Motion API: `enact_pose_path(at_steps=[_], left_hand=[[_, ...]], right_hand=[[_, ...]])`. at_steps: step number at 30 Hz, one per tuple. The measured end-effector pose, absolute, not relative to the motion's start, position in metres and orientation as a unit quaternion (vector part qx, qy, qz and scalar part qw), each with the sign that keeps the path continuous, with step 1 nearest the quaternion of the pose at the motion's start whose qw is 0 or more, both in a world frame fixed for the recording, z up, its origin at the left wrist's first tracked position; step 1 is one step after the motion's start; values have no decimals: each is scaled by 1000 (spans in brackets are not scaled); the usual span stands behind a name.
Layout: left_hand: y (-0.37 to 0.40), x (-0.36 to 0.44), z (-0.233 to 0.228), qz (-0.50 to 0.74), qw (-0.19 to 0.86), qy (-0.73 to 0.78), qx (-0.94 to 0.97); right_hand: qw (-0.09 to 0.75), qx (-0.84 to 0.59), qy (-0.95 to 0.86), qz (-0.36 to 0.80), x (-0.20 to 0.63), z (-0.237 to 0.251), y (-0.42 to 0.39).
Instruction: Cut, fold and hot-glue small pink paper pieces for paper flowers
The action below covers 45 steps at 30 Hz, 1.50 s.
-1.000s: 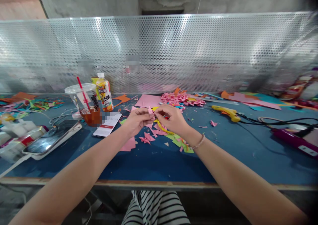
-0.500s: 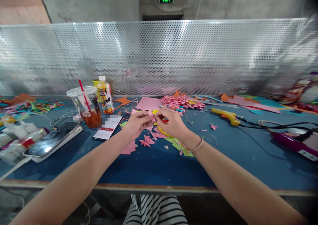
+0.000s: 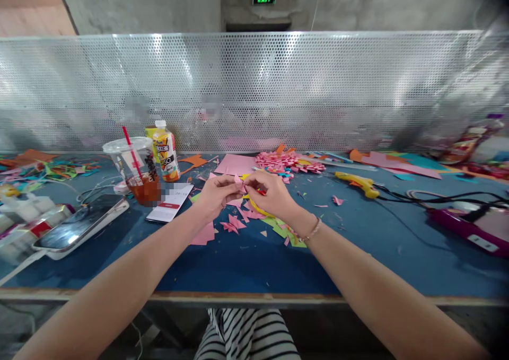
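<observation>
My left hand [image 3: 217, 194] pinches a small folded piece of pink paper [image 3: 239, 184] between thumb and fingers, just above the table. My right hand [image 3: 270, 191] meets it from the other side, its closed fingertips on the same paper. Something red and a curved yellow strip [image 3: 259, 209] show by the right palm; their kind is unclear and partly hidden. Below the hands lie pink paper scraps [image 3: 233, 224] and green paper pieces [image 3: 294, 238]. Behind them is a sheet of pink paper [image 3: 236, 164] beside a heap of folded pink paper pieces [image 3: 278, 160].
To the left stand a lidded cup with a red straw [image 3: 137, 172] and a drink bottle [image 3: 166, 153], near two phones, one lying flat [image 3: 170, 203]. A yellow glue gun [image 3: 358, 184] and a purple power strip [image 3: 465, 230] lie right. A perforated metal screen [image 3: 254, 89] backs the table.
Both hands stay together at the pink paper, with only slight finger movement. The whole view has shifted a little, so things appear slightly further left.
</observation>
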<state>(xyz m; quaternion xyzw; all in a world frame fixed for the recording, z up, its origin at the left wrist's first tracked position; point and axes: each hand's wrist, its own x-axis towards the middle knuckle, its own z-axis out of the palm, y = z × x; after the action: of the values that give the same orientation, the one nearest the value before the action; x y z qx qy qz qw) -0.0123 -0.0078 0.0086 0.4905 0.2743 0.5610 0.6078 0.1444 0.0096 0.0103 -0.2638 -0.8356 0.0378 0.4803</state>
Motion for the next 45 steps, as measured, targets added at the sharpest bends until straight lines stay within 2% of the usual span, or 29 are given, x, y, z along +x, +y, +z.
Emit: enact_pose_path(at_steps=[12, 23, 26, 34, 45], left_hand=[[-3, -16, 5, 553, 548, 264, 569], [-7, -14, 7, 551, 594, 272, 519], [-4, -15, 5, 548, 580, 269, 540], [0, -18, 0, 558, 533, 243, 588], [-5, -16, 6, 547, 597, 264, 525]], right_hand=[[493, -292, -816, 82, 141, 10, 9], [450, -280, -847, 26, 147, 10, 10], [460, -291, -837, 59, 146, 10, 11], [451, -286, -798, 281, 142, 13, 12], [455, -272, -814, 238, 143, 16, 8]])
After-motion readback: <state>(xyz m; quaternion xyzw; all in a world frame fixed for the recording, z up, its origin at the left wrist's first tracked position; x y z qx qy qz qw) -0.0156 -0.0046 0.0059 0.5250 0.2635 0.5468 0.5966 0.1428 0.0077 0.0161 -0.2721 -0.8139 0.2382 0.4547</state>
